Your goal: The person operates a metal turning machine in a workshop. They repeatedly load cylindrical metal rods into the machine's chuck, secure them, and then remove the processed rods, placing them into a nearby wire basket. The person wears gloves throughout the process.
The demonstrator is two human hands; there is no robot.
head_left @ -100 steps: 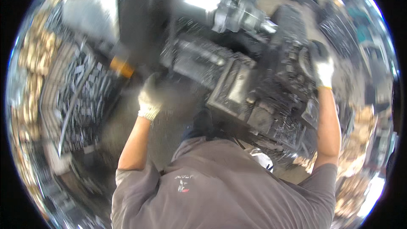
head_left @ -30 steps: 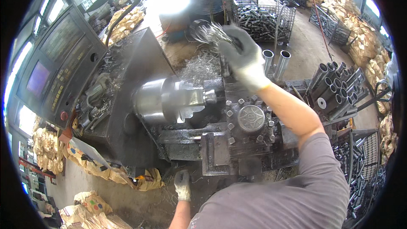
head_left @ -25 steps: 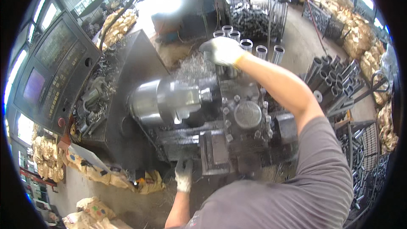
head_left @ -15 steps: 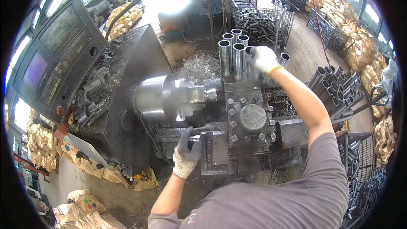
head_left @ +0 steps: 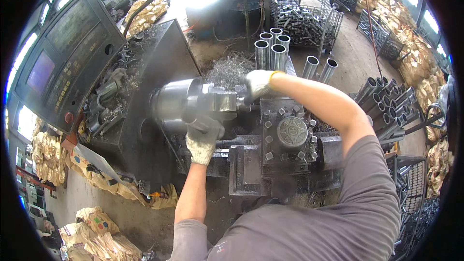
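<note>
- Silver cylindrical metal chuck [head_left: 176,95] juts from the dark metal headstock's [head_left: 166,53] right side, presumably for support.
- White-and-grey-gloved left hand [head_left: 203,137] overlaps its near edge; similarly gloved right hand [head_left: 258,85] nears its outer end; grips unclear.

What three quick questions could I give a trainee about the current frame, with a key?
1. True or false: the left hand is nearer the chuck than the control panel.

2. Of these, which is nearest the right hand?
A) paper sacks
B) chuck
C) wire baskets

3. Fill in: the round button on the control panel is ____ in colour.

Key: 1. True; 2. B; 3. red.
</note>
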